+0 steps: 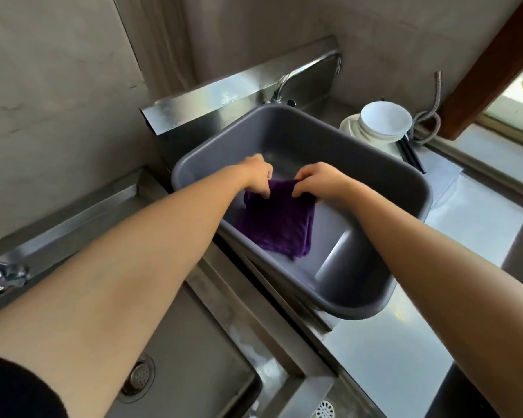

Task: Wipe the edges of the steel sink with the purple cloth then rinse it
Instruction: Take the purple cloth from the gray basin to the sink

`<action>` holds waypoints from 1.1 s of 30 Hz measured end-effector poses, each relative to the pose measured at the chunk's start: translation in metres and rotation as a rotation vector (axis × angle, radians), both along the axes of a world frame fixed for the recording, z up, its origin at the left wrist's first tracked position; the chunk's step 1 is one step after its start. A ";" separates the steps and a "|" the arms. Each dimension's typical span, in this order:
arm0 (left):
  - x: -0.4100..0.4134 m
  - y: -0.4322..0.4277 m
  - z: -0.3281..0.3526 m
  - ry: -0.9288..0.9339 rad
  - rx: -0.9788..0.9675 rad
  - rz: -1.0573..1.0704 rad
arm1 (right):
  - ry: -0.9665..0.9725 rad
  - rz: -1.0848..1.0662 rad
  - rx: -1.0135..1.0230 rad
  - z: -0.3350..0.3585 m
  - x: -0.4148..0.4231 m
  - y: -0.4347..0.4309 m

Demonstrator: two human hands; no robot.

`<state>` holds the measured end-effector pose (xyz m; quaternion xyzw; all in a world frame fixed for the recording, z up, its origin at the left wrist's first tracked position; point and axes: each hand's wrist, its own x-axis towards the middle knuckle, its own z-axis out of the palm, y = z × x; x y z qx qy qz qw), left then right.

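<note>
Purple ribbed fabric cloth [277, 224]: roughly square, hanging inside the grey rectangular plastic basin [359, 164], top edge running left to right, free corner pointing down toward the near wall. Left hand [258, 175] and right hand [317, 179] each pinch a top corner, fingers curled. Judged soft, limp, light, heavier if wet; corners suit gripping

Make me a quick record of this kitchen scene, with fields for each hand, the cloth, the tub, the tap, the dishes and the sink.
left hand: pinches the top edge of the purple cloth
right hand: pinches the same edge, close beside the left
purple cloth: hangs down inside the tub
tub: grey plastic, in front of the tap
tap: no water seen running
bowls: white, stacked right of the tub
steel sink: lower left, drain showing
</note>
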<state>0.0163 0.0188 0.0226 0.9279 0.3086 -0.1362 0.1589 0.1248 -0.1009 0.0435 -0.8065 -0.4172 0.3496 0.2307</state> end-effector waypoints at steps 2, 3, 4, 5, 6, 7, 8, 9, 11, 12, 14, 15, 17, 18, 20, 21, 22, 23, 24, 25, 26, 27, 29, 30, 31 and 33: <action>-0.009 0.007 0.017 -0.071 -0.023 0.004 | -0.031 0.019 0.021 0.013 -0.001 0.005; -0.016 0.010 0.025 -0.128 -0.047 0.024 | -0.030 0.015 0.053 0.019 -0.002 0.007; -0.023 0.012 0.033 -0.205 -0.075 0.053 | -0.018 0.002 0.094 0.025 -0.002 0.009; -0.030 0.014 0.041 -0.298 -0.105 0.087 | 0.006 -0.014 0.141 0.031 -0.001 0.010; -0.037 0.014 0.048 -0.395 -0.127 0.127 | 0.038 -0.030 0.190 0.037 -0.002 0.011; -0.045 0.013 0.055 -0.483 -0.149 0.168 | 0.077 -0.037 0.233 0.044 -0.002 0.011; -0.052 0.012 0.062 -0.554 -0.169 0.201 | 0.115 -0.037 0.272 0.051 -0.004 0.012; -0.060 0.010 0.070 -0.616 -0.185 0.227 | 0.154 -0.034 0.314 0.059 -0.007 0.011; -0.079 0.005 0.087 -0.721 -0.213 0.274 | 0.259 -0.035 0.409 0.075 -0.016 0.010; -0.091 0.003 0.095 -0.763 -0.240 0.291 | 0.327 -0.034 0.450 0.083 -0.023 0.009; -0.120 -0.002 0.111 -0.824 -0.342 0.302 | 0.460 -0.007 0.510 0.098 -0.039 0.008; -0.137 -0.005 0.118 -0.837 -0.383 0.309 | 0.518 0.014 0.528 0.104 -0.049 0.009; -0.170 -0.012 0.127 -0.824 -0.378 0.333 | 0.613 0.054 0.531 0.116 -0.071 0.014; -0.187 -0.015 0.129 -0.806 -0.333 0.357 | 0.643 0.087 0.520 0.121 -0.085 0.018; -0.220 -0.021 0.131 -0.775 -0.212 0.432 | 0.659 0.187 0.479 0.127 -0.114 0.028; -0.237 -0.024 0.130 -0.765 -0.165 0.484 | 0.636 0.254 0.455 0.128 -0.128 0.034; -0.254 -0.028 0.129 -0.763 -0.133 0.537 | 0.594 0.320 0.431 0.128 -0.141 0.040; -0.271 -0.031 0.127 -0.767 -0.110 0.589 | 0.538 0.372 0.402 0.128 -0.155 0.046; -0.289 -0.034 0.125 -0.773 -0.091 0.633 | 0.471 0.408 0.376 0.128 -0.168 0.051; -0.306 -0.038 0.124 -0.777 -0.074 0.671 | 0.409 0.442 0.356 0.128 -0.181 0.055; -0.324 -0.042 0.124 -0.782 -0.058 0.702 | 0.355 0.484 0.339 0.128 -0.195 0.059; -0.341 -0.047 0.124 -0.783 -0.044 0.729 | 0.309 0.529 0.325 0.128 -0.208 0.061; -0.372 -0.057 0.125 -0.755 -0.025 0.779 | 0.237 0.620 0.311 0.128 -0.238 0.062; -0.387 -0.062 0.124 -0.735 -0.027 0.805 | 0.216 0.662 0.307 0.126 -0.253 0.062; -0.402 -0.069 0.123 -0.722 -0.033 0.832 | 0.198 0.700 0.301 0.124 -0.267 0.062; -0.432 -0.083 0.120 -0.724 -0.053 0.880 | 0.135 0.781 0.292 0.117 -0.296 0.063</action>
